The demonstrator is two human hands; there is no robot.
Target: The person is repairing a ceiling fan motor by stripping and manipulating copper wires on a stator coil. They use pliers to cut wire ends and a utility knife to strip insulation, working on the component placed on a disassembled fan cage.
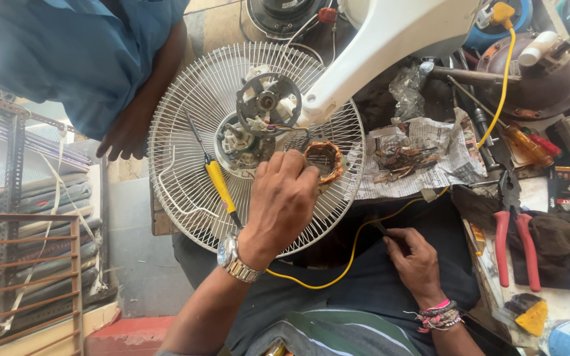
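Copper stator coil (323,160) on fan grille (186,178) — left hand (282,198) grip closed around it (right hand (413,257) pinching yellow wire (357,237))

Daylight falls bright from the far left, washing out that corner. At the left stands a metal rack (14,165) of slotted angle iron, its shelves stacked with flat grey sheets (41,198). Nearer, a rust-brown barred grille (28,277) leans in front of it. Beside the rack a plain grey wall panel (130,250) runs down to a red-painted ledge (126,333). On the right, a cluttered bench (562,300) shows a pale, worn top.
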